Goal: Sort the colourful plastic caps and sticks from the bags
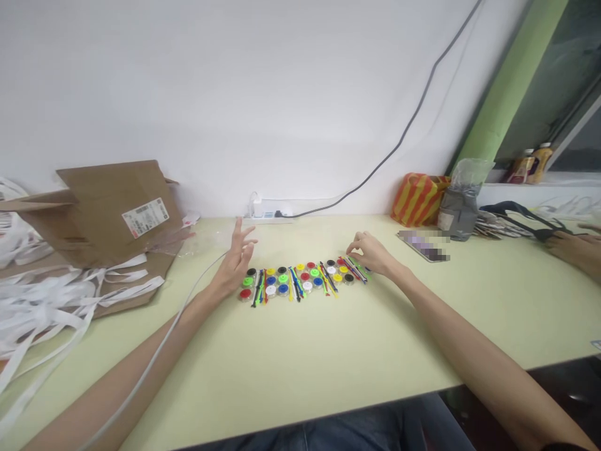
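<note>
Several small round pots with coloured lids lie in rows on the pale yellow-green table, with thin coloured sticks laid between them. My left hand hovers at the left end of the rows, fingers spread and empty, just above a black-lidded and a green-lidded pot. My right hand rests at the right end, fingers curled down and pinched on the sticks and pots there; what they grip is hidden.
A torn cardboard box and a heap of white strips fill the left side. A white power strip sits at the wall. A striped bag, a grey pouch and a phone stand right. Another person's hand shows far right.
</note>
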Tool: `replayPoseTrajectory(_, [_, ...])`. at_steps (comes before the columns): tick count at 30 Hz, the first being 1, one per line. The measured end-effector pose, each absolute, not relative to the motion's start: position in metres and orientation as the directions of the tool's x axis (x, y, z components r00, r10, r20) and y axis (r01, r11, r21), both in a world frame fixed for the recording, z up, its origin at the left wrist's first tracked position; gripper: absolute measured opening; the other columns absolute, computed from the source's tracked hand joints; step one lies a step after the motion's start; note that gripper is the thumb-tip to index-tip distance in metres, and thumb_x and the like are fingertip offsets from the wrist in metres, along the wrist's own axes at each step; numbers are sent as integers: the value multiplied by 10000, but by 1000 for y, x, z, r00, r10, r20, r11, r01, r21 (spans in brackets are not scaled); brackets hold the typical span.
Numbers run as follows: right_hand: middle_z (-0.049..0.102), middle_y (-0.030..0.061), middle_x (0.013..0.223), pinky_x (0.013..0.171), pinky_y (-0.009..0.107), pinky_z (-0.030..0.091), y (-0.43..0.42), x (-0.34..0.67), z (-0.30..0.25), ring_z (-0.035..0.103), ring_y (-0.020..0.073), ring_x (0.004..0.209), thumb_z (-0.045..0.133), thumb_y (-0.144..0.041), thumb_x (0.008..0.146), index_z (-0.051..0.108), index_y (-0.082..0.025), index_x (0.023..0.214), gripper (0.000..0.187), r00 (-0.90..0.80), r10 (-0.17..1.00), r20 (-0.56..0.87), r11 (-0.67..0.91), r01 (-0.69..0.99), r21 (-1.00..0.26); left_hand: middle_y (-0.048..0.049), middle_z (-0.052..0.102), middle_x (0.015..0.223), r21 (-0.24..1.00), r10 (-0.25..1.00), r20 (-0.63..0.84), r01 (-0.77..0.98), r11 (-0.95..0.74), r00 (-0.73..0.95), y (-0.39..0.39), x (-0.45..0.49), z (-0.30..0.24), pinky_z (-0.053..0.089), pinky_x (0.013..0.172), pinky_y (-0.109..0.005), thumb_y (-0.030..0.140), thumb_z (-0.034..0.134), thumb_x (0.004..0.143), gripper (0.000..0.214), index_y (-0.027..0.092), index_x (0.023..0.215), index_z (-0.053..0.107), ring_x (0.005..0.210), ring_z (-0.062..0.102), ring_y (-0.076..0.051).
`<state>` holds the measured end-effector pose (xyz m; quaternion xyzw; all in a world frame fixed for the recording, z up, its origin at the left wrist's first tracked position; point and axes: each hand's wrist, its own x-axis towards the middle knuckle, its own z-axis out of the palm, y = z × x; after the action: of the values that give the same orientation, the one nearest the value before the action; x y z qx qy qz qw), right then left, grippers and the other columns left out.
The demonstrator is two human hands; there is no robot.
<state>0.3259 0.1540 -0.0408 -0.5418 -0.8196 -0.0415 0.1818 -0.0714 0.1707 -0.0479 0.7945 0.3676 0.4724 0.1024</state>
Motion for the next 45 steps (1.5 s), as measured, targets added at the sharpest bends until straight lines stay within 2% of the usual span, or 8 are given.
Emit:
replayPoseTrajectory(4, [613,84,905,783,317,401,156,329,-38,542,224,903,652,-256,893,771,-226,928,128,-342,888,309,396,908,-134,-131,458,1467,574,731,621,471,-670,283,175,-74,-49,522,907,-400,458,360,1018,674,320,1577,10,1109,619,-215])
replayPoseTrajectory(7, [616,81,890,772,314,395,155,328,-37,544,220,886,651,-268,894,769,-220,928,132,-344,891,296,395,909,-131,-113,493,1406,569,746,611,508,-647,265,176,-76,-48,521,886,-376,416,356,1015,608,298,1564,122,1073,614,-200])
replayPoseTrajectory(13, [619,83,861,771,321,397,147,320,-34,547,218,870,569,-303,939,743,-191,900,211,-330,869,368,403,904,-142,-80,529,1295,389,708,581,627,-674,401,165,-69,-41,468,960,-375,260,372,963,382,236,1311,528,1068,593,-200])
replayPoseTrajectory(17, [624,88,846,765,325,399,141,314,-31,550,220,868,515,-259,954,722,-183,882,232,-328,849,415,417,898,-144,-71,573,1207,309,696,537,657,-688,476,160,-69,-34,455,956,-363,170,360,899,344,217,1092,641,1074,586,-214])
replayPoseTrajectory(23, [630,82,812,756,325,395,138,313,-30,550,216,841,497,-230,943,700,-182,839,233,-295,854,427,398,901,-173,-58,642,942,303,762,456,725,-619,460,169,-88,-34,470,866,-352,80,343,751,325,199,855,627,918,599,-213])
replayPoseTrajectory(28, [643,81,807,760,324,390,138,313,-30,548,217,834,497,-219,937,697,-181,835,228,-301,860,412,398,901,-172,-50,660,843,295,791,422,757,-582,444,173,-93,-37,465,795,-340,80,351,695,293,205,769,606,854,599,-214])
replayPoseTrajectory(37, [651,83,805,752,326,390,137,312,-31,544,221,825,500,-228,939,697,-182,831,230,-313,854,416,409,897,-165,-56,714,821,234,839,328,823,-518,435,168,-91,-29,410,703,-339,148,420,747,256,226,770,662,759,614,-241])
replayPoseTrajectory(45, [662,91,810,764,332,399,137,310,-31,561,226,831,518,-239,935,705,-180,846,216,-338,855,394,422,894,-148,-33,673,805,287,863,235,816,-502,448,166,-96,-31,407,672,-314,385,357,944,273,249,914,592,708,603,-220])
